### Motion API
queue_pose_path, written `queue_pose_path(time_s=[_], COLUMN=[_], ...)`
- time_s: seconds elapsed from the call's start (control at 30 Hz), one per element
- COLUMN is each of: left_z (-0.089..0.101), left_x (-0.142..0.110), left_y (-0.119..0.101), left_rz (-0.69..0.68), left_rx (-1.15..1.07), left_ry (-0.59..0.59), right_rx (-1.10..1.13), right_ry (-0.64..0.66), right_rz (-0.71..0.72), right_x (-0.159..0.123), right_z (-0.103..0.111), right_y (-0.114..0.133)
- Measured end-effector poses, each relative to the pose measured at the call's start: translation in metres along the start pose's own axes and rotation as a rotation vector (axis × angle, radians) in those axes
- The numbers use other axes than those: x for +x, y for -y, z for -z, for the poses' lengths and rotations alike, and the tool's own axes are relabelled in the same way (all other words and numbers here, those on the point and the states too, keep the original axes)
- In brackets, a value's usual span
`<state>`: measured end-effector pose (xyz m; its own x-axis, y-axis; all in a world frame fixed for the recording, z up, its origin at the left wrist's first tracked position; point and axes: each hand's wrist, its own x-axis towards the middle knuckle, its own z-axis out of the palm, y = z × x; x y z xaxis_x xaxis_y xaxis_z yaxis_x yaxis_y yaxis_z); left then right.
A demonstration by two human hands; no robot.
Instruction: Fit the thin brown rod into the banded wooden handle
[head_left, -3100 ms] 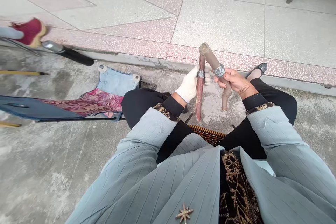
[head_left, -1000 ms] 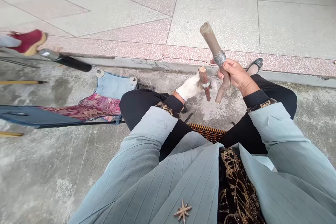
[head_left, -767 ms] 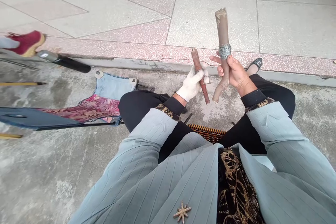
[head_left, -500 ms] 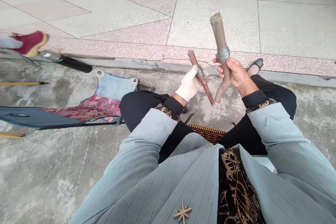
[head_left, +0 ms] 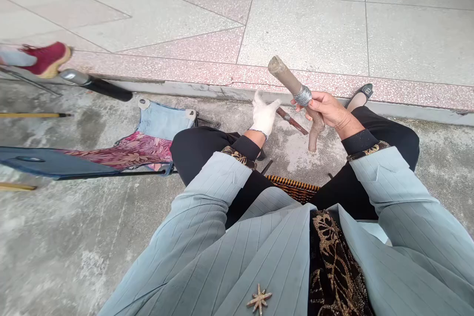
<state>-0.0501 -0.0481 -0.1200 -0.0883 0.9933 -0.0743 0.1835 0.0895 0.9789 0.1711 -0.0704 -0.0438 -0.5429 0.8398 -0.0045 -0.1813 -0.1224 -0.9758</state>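
Observation:
My bare right hand (head_left: 328, 108) is closed round a thick, crooked wooden stick (head_left: 284, 74) with a band of silvery wire (head_left: 303, 95) wound about its middle. The stick's sawn upper end tilts to the left, and its bent lower end points down. My left hand (head_left: 263, 116), in a white glove, has its fingers spread and holds nothing. Just right of its fingertips is a thinner reddish-brown stick (head_left: 296, 123) with a narrow wire band, its upper part hidden by the glove; I cannot tell whether it lies on the ground or is falling.
A folding chair (head_left: 166, 121) with blue and floral cloth stands at left. Ahead runs a low tiled step (head_left: 207, 71). A red shoe (head_left: 48, 59) of another person and a black tube-like object (head_left: 107, 88) are at left. A wicker edge (head_left: 292, 188) shows between my knees.
My left hand has let go of the thinner stick, which is now lower and to the right. The thick stick's top has swung left and down in my right hand.

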Motion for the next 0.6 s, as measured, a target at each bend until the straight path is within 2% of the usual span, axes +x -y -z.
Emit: queue_pose_path(time_s=[0.03,0.07,0.13,0.2,0.3,0.43,0.5,0.6], left_z=[0.0,-0.001,-0.004,-0.007,-0.005,0.006,0.008,0.005], left_x=[-0.002,-0.005,-0.012,-0.017,-0.016,-0.008,-0.007,-0.007], left_y=[-0.005,-0.011,-0.02,-0.025,-0.025,-0.018,-0.013,-0.008], left_rz=[-0.063,-0.128,-0.205,-0.226,-0.276,-0.43,-0.405,-0.248], left_rx=[0.052,0.08,0.087,0.144,0.396,0.842,0.989,1.013], left_ry=[-0.021,0.053,0.333,0.508,0.627,0.844,0.907,0.852], right_rx=[0.0,0.001,0.007,0.018,0.033,0.027,0.014,-0.001], right_ry=[0.004,0.006,0.003,-0.026,-0.099,-0.178,-0.216,-0.232], right_rz=[-0.014,-0.029,-0.056,-0.07,-0.045,0.01,0.039,0.081], right_x=[0.001,0.002,0.004,0.005,0.005,0.005,0.004,0.002], right_z=[0.0,-0.001,-0.002,-0.003,-0.004,-0.002,0.002,0.007], right_y=[-0.001,-0.003,-0.005,-0.006,-0.004,0.004,0.009,0.014])
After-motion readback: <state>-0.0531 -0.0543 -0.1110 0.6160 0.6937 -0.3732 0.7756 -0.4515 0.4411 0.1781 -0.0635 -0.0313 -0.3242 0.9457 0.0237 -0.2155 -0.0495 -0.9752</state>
